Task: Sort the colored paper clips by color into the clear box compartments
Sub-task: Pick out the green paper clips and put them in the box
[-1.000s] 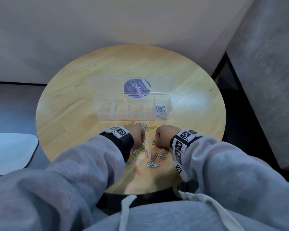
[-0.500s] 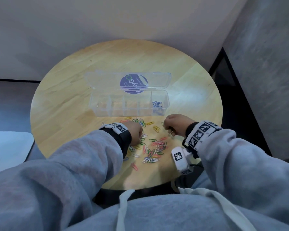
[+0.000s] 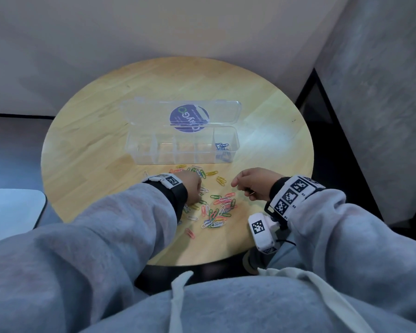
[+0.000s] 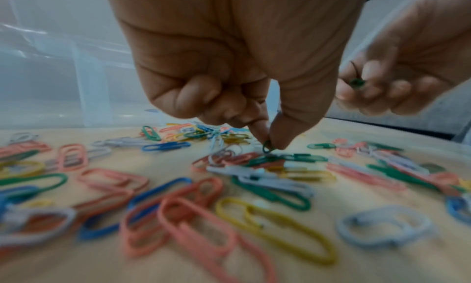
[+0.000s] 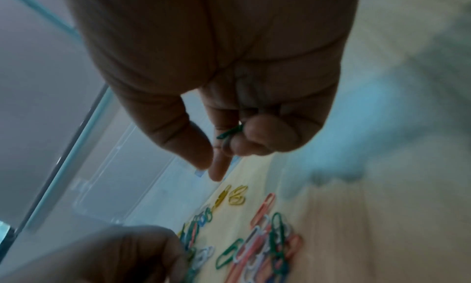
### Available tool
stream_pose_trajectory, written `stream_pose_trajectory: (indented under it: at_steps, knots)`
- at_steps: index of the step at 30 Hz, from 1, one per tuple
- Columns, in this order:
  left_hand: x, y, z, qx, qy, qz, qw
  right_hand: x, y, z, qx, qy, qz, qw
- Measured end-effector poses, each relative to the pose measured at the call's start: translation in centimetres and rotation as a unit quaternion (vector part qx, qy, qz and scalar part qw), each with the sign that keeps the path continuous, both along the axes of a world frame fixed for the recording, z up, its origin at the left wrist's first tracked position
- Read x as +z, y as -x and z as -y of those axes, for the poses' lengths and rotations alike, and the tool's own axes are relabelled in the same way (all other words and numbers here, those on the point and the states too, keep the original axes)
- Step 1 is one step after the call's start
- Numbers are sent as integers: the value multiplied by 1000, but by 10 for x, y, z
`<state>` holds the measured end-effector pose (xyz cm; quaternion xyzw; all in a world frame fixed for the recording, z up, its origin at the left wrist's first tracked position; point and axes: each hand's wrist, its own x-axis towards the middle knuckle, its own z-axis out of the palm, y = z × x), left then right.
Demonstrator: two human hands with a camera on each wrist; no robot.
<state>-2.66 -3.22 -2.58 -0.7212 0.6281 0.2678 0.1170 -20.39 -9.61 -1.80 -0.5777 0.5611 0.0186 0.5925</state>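
Note:
A pile of colored paper clips lies on the round wooden table, in front of the clear box. The box's lid lies open behind it. Blue clips sit in its rightmost compartment. My left hand is down in the pile, thumb and forefinger pinching the end of a green clip that still touches the heap. My right hand hovers to the right of the pile, above the table, its curled fingers holding a green clip.
The table's near edge is close to my body. A dark gap runs beside the table on the right, next to a grey wall. A pale seat is at the far left.
My right hand has lifted off the pile and moved right with a green clip in its fingers. My left hand stays low in the clips.

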Motion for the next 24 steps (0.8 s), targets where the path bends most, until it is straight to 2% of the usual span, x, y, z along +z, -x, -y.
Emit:
stream_pose_trajectory:
  at_steps: [3,5,8,11,14,18,21,23,24]
  knots:
    - [5,-3,-3,71,24,-90,993,-2,2,-2,84,36,-78,993]
    - [10,-8,-1,161,27,-201,966,1,1,-3,110,44,-119,986]
    - [21,-16,4,306,26,-353,884,6,-3,-8,173,92,-212,958]
    - [33,-18,4,387,52,-462,796,0,-8,-13,205,139,-295,923]
    - [36,-19,-1,416,45,-516,748,-11,-13,-14,188,144,-303,923]
    - [35,-17,-6,423,43,-548,720,-17,-18,-14,161,147,-309,926]
    - [33,-17,-6,433,50,-558,706,-19,-23,-14,190,149,-327,914]
    - [33,-16,-6,431,37,-551,714,-20,-23,-15,207,159,-333,906]
    - [33,-15,-6,423,25,-540,727,-20,-22,-15,202,163,-329,908]
